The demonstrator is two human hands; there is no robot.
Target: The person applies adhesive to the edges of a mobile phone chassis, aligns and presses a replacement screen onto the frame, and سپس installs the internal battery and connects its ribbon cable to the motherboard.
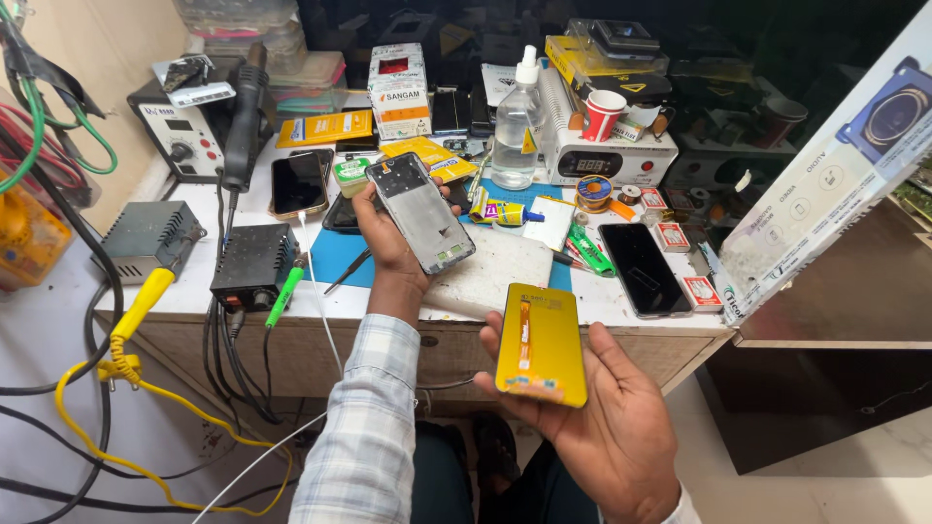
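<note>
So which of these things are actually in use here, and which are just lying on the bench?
In use:
- left hand holding the grey phone frame
- right hand holding the yellow-backed screen panel

Lying about:
- black phone
- glue tube
- clear bottle
- red cup
- green soldering iron
- white mat

place: phone repair workshop | signs: soldering station (pixel 254 264), hot-air station (pixel 186 136), loose phones (pixel 644 269)
</note>
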